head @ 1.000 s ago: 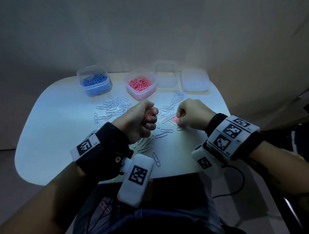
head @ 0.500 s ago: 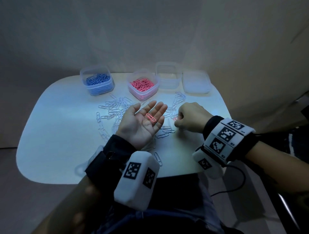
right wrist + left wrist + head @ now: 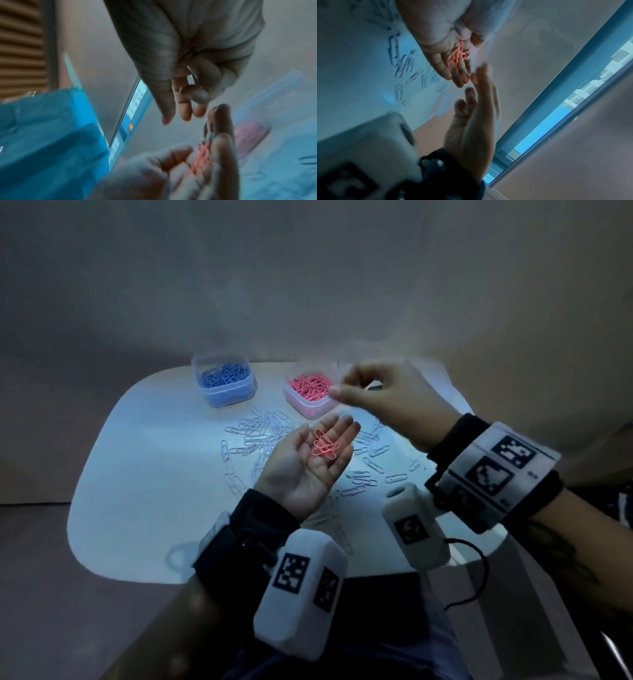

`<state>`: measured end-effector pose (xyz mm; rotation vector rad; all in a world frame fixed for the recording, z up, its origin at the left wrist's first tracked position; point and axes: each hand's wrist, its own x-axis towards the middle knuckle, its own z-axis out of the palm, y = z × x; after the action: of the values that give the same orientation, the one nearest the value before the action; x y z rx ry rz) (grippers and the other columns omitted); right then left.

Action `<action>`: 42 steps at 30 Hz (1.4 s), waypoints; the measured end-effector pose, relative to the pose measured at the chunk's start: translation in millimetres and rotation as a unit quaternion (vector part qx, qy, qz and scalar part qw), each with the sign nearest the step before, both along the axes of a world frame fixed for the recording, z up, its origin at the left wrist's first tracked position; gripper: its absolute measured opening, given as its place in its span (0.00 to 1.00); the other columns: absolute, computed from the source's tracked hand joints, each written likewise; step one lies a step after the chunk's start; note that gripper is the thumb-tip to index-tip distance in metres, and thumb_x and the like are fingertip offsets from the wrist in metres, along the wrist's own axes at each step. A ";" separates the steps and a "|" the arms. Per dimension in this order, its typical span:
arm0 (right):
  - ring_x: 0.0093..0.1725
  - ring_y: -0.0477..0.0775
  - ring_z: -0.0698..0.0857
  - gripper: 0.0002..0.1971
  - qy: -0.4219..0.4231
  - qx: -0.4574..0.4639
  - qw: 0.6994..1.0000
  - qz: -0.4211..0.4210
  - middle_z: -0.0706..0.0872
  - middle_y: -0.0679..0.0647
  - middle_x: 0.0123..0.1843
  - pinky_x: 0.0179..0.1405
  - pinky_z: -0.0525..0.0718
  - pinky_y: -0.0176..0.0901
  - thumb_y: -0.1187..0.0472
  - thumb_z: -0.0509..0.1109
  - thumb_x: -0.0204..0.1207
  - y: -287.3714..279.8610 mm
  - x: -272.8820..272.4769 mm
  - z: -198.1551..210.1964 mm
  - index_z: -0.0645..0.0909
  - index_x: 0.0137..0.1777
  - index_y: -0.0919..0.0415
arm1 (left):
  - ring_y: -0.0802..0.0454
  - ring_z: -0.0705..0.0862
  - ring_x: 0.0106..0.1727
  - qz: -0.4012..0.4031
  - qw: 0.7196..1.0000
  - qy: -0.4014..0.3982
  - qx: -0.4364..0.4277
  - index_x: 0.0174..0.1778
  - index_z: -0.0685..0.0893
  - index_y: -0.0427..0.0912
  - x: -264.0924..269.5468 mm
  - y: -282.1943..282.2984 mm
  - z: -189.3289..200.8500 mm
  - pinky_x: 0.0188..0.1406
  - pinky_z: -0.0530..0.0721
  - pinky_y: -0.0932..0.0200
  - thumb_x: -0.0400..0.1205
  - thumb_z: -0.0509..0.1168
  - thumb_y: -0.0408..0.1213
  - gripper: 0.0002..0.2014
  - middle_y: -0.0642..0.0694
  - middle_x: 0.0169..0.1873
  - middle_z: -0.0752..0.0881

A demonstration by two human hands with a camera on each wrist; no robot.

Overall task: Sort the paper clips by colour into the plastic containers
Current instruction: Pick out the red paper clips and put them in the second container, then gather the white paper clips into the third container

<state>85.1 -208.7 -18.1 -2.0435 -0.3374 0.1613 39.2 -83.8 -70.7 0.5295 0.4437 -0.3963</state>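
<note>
My left hand [image 3: 308,467] lies palm up over the middle of the table, fingers straight, with a few pink paper clips [image 3: 324,444] resting loose on them. My right hand [image 3: 373,395] hovers just beyond its fingertips, blurred, fingers loosely bent; I see nothing in it. It hangs beside the pink-clip container [image 3: 310,395]. The blue-clip container [image 3: 224,383] stands at the back left. The left wrist view shows the pink clips [image 3: 458,56] on the left hand [image 3: 447,54], with the right hand [image 3: 474,108] beyond. In the right wrist view the right hand [image 3: 185,94] hangs above the blurred left hand [image 3: 197,169].
Several pale paper clips [image 3: 260,433] lie scattered on the white table [image 3: 144,474] around and under my hands. A clear container [image 3: 445,386] at the back right is mostly hidden behind my right hand. A black cable [image 3: 479,577] hangs off the near edge.
My right hand lifted off the table and moved up and left to beyond the left fingertips. The left palm, which turned up holding one pink clip, now carries a few.
</note>
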 end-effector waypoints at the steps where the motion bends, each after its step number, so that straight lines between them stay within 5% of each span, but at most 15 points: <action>1: 0.25 0.34 0.76 0.08 -0.026 0.027 0.999 -0.037 0.79 0.45 0.30 0.32 0.72 0.26 0.59 0.73 0.73 -0.4 7.3 3.3 0.80 0.33 0.56 | 0.52 0.90 0.37 0.005 1.000 0.002 0.002 0.48 0.81 0.37 0.4 1.9 2.1 0.35 0.87 0.62 0.87 0.45 0.43 0.21 0.44 0.37 0.90; 3: 0.32 0.39 0.75 0.03 -0.046 -0.029 0.998 -0.034 0.79 0.46 0.34 0.37 0.73 0.33 0.59 0.71 0.75 3.4 21.2 5.0 0.81 0.43 0.58 | 0.53 0.87 0.28 0.016 1.000 0.015 0.007 0.42 0.79 0.38 1.0 5.0 6.4 0.26 0.83 0.67 0.87 0.47 0.42 0.18 0.46 0.29 0.87; 6: 0.44 0.48 0.77 0.14 -0.017 -0.315 0.945 0.089 0.83 0.53 0.49 0.48 0.76 0.42 0.62 0.66 0.78 14.4 35.4 -4.7 0.79 0.63 0.62 | 0.60 0.70 0.15 -0.015 0.997 0.008 0.069 0.31 0.71 0.43 9.5 16.2 16.8 0.13 0.64 0.73 0.85 0.51 0.42 0.16 0.52 0.17 0.71; 10: 0.50 0.57 0.83 0.12 -0.054 -0.394 0.914 0.082 0.87 0.59 0.54 0.48 0.78 0.41 0.66 0.64 0.77 24.4 43.2 -17.4 0.84 0.57 0.60 | 0.63 0.60 0.11 -0.082 0.946 -0.096 0.298 0.29 0.68 0.46 50.5 32.5 39.7 0.09 0.53 0.73 0.87 0.50 0.42 0.18 0.55 0.11 0.63; 12: 0.49 0.59 0.84 0.11 -0.051 -0.402 0.911 0.074 0.88 0.60 0.52 0.52 0.82 0.42 0.65 0.65 0.76 27.4 42.6 -15.0 0.85 0.56 0.60 | 0.61 0.64 0.13 -0.099 0.859 -0.159 0.477 0.30 0.71 0.44 76.2 29.1 51.1 0.10 0.58 0.72 0.86 0.52 0.36 0.17 0.55 0.13 0.68; 16: 0.49 0.59 0.85 0.13 -0.046 -0.408 0.908 0.082 0.88 0.60 0.53 0.55 0.84 0.48 0.63 0.64 0.77 26.9 41.3 -10.7 0.84 0.59 0.60 | 0.44 0.83 0.50 -0.229 0.533 -0.252 0.775 0.54 0.83 0.33 111.7 14.6 54.3 0.46 0.79 0.59 0.84 0.53 0.32 0.14 0.36 0.48 0.86; 18: 0.50 0.59 0.86 0.13 -0.042 -0.399 0.911 0.090 0.88 0.61 0.55 0.56 0.83 0.49 0.64 0.64 0.77 24.7 41.8 -11.5 0.84 0.60 0.61 | 0.40 0.81 0.60 -0.278 0.443 -0.241 0.818 0.62 0.82 0.35 115.8 13.1 50.8 0.50 0.77 0.57 0.84 0.53 0.33 0.16 0.34 0.59 0.83; 20: 0.48 0.57 0.85 0.12 -0.037 -0.383 0.918 0.092 0.88 0.60 0.54 0.56 0.83 0.48 0.64 0.64 0.77 22.9 41.8 -11.4 0.85 0.58 0.60 | 0.41 0.80 0.62 -0.290 0.439 -0.246 0.814 0.63 0.82 0.38 112.6 17.0 52.6 0.51 0.76 0.59 0.85 0.53 0.34 0.16 0.37 0.61 0.83; 24: 0.42 0.54 0.80 0.14 -0.041 -0.356 0.931 0.078 0.86 0.60 0.58 0.56 0.83 0.49 0.62 0.63 0.79 21.6 38.7 -16.0 0.82 0.63 0.59 | 0.47 0.80 0.62 -0.202 0.522 -0.276 0.781 0.60 0.84 0.41 98.1 44.5 60.3 0.55 0.73 0.64 0.85 0.57 0.38 0.14 0.43 0.59 0.84; 26: 0.48 0.57 0.81 0.15 -0.062 -0.323 0.944 0.042 0.84 0.59 0.60 0.56 0.81 0.46 0.61 0.63 0.80 13.1 33.3 -19.3 0.78 0.65 0.59 | 0.50 0.81 0.58 -0.154 0.519 -0.278 0.794 0.58 0.85 0.40 79.1 67.0 57.7 0.48 0.69 0.68 0.84 0.59 0.42 0.14 0.46 0.54 0.85; 29: 0.56 0.59 0.80 0.13 -0.068 -0.322 0.944 0.004 0.82 0.60 0.59 0.54 0.76 0.46 0.57 0.61 0.81 -12.8 19.6 -21.9 0.76 0.61 0.62 | 0.45 0.80 0.63 -0.175 0.519 -0.256 0.797 0.62 0.82 0.38 44.5 102.7 43.1 0.55 0.70 0.63 0.80 0.59 0.51 0.23 0.41 0.59 0.84; 32: 0.75 0.58 0.66 0.25 0.018 -0.404 0.912 0.062 0.67 0.62 0.76 0.72 0.66 0.49 0.50 0.58 0.82 -37.7 -4.3 -27.5 0.66 0.74 0.64 | 0.47 0.61 0.79 -0.347 0.437 -0.189 0.808 0.80 0.59 0.38 8.6 121.3 17.5 0.73 0.61 0.58 0.82 0.52 0.59 0.36 0.40 0.80 0.62; 35: 0.83 0.58 0.38 0.38 0.146 -0.444 0.875 0.124 0.37 0.59 0.84 0.81 0.46 0.55 0.41 0.50 0.81 -40.6 -34.1 -38.9 0.40 0.82 0.60 | 0.46 0.37 0.83 -0.440 0.370 -0.131 0.808 0.82 0.38 0.44 -14.2 118.4 1.7 0.80 0.48 0.42 0.77 0.41 0.70 0.45 0.43 0.82 0.37; 40: 0.80 0.64 0.28 0.41 0.196 -0.430 0.869 0.149 0.27 0.63 0.80 0.80 0.39 0.58 0.37 0.45 0.80 -15.4 -55.5 -48.6 0.32 0.81 0.61 | 0.44 0.29 0.80 -0.472 0.381 -0.154 0.780 0.81 0.33 0.49 -26.4 94.6 -2.0 0.77 0.43 0.35 0.51 0.23 0.84 0.64 0.42 0.79 0.28; 42: 0.79 0.61 0.27 0.40 0.200 -0.404 0.875 0.176 0.26 0.61 0.80 0.79 0.37 0.53 0.38 0.47 0.80 -5.6 -58.8 -43.7 0.33 0.81 0.61 | 0.45 0.28 0.80 -0.474 0.387 -0.154 0.776 0.81 0.34 0.49 -27.0 85.8 -2.0 0.77 0.42 0.36 0.57 0.28 0.83 0.59 0.41 0.79 0.28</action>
<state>26.3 -214.4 -61.8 -2.6599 -0.4190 1.0929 12.2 2.0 -72.8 2.8011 -0.0922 -0.9002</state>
